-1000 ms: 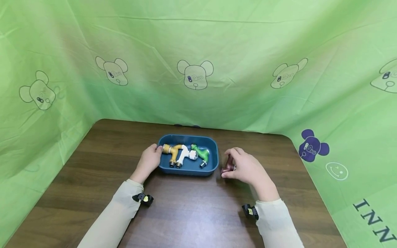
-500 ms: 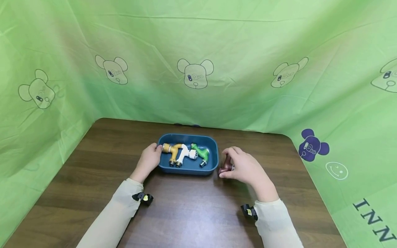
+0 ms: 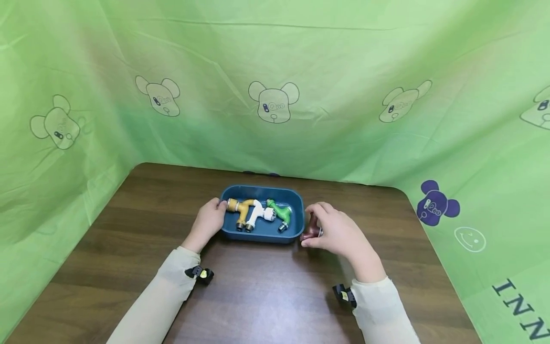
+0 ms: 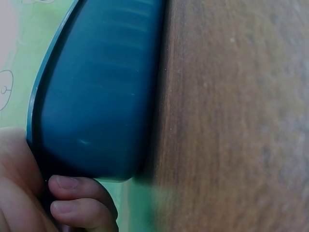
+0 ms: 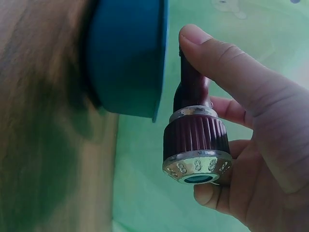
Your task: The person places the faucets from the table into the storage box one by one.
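A blue plastic basin stands on the table, and my left hand grips its left end. In the left wrist view the thumb lies at the rim while curled fingers press the outer wall. Inside the basin lie a yellow tap, a white tap and a green tap. Just off the basin's right end, my right hand holds a dark red tap between thumb and fingers. Its ribbed knob with a silvery end faces the right wrist camera. Part of this tap is hidden behind the hand.
The brown wooden table extends around the basin. A green printed cloth hangs behind the table and along both sides. Each sleeve carries a black wrist camera, one at the left wrist and one at the right.
My right hand has shifted slightly left with the dark red tap, closer to the basin's right end. The left hand, basin and other taps stay where they were.
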Demonstrator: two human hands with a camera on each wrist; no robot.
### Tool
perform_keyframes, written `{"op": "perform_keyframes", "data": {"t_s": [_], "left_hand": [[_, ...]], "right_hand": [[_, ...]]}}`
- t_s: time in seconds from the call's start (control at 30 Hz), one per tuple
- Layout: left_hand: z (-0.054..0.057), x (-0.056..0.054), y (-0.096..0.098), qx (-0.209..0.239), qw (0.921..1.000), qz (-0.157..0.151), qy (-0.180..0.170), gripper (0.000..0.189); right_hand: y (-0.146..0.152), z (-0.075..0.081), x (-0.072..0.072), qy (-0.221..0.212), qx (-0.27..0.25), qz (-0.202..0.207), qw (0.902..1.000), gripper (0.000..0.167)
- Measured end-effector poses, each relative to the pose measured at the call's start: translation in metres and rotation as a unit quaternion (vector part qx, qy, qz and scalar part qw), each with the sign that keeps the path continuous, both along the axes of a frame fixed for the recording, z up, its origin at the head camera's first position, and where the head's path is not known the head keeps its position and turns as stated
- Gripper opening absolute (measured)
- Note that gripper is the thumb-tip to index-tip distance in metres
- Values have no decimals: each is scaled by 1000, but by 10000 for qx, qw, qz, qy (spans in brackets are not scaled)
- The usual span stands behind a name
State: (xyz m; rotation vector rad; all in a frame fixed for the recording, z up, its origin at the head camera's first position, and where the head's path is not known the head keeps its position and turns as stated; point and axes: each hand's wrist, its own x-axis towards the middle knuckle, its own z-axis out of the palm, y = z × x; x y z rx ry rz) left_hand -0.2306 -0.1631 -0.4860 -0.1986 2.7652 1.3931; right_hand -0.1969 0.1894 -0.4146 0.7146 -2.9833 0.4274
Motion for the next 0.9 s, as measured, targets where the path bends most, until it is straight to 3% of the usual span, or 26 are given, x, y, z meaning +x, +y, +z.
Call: {"op": "perform_keyframes", "data": {"t_s": [0.9], "left_hand": [[0,0,1,-45,10000,16,21,35]], "right_hand": [[-25,8,-18,-142,-44,205,9997,83]]}}
